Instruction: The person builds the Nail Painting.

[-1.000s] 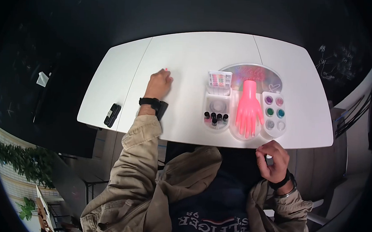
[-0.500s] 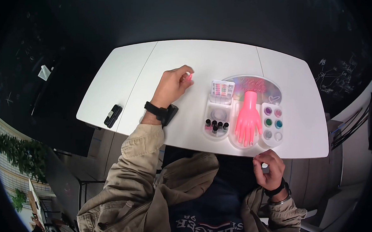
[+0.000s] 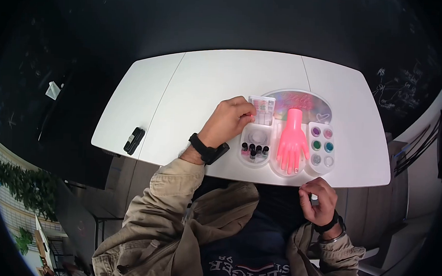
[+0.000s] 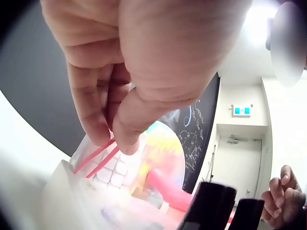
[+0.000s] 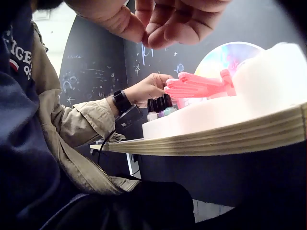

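The left hand [image 3: 230, 119] pinches thin pink tweezers [image 4: 99, 160] between thumb and fingertips. Their two prongs stand apart over the left side of a clear compartment box [image 3: 265, 112], which holds small pale and pink pieces. In the left wrist view, white cells [image 4: 115, 172] show just beyond the prongs. The right hand [image 3: 320, 201] is off the table's front edge, fingers curled toward the thumb. A small white patch shows between them in the head view; whether it is a held thing is unclear. A pink model hand [image 3: 293, 141] lies palm down, fingers toward the person.
Several black-capped bottles [image 3: 253, 151] stand in the white tray's left section. Round pots of coloured glitter [image 3: 317, 145] fill a holder on the right. Behind the model hand is a shiny rounded panel [image 3: 317, 105]. A black case [image 3: 134, 140] lies at the table's left [image 3: 128, 104].
The left hand has moved right across the table to the compartment box, carrying a small pink thing. The right hand has stayed nearly in place, while the head view has shifted slightly.
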`<state>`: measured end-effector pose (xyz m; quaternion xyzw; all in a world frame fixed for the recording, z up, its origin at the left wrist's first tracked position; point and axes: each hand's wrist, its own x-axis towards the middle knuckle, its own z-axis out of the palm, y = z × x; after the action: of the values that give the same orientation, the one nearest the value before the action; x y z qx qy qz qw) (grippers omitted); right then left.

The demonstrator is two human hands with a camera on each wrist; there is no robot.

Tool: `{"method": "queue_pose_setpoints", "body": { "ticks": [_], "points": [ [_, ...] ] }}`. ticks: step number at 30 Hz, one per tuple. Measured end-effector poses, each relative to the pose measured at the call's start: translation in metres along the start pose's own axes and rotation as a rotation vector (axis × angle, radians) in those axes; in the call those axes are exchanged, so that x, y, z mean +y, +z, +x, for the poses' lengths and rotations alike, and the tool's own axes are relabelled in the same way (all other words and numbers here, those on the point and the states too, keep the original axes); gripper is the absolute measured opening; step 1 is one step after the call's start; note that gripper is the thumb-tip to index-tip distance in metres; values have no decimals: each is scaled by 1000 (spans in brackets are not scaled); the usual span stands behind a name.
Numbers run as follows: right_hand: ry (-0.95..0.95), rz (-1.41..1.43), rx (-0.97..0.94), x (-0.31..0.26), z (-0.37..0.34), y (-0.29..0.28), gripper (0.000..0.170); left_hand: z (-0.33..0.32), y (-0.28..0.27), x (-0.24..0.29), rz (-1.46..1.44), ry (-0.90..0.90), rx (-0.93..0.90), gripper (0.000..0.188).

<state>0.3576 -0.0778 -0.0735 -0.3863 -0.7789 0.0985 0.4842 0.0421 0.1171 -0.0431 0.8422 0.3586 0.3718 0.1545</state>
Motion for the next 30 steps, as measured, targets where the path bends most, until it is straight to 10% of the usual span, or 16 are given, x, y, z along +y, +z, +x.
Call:
{"method": "queue_pose_setpoints", "body": {
  "ticks": [17, 23, 30],
  "points": [
    [-1, 34, -39, 0, -2, 2, 19, -5, -22, 33, 238, -91, 13, 15],
    [-10, 57, -71, 1, -3, 3, 23, -40, -36, 112, -398, 147, -286, 8],
    [7, 63, -52, -6, -5, 3, 23, -110, 2, 114, -412, 290, -604, 11]
  ]
}}
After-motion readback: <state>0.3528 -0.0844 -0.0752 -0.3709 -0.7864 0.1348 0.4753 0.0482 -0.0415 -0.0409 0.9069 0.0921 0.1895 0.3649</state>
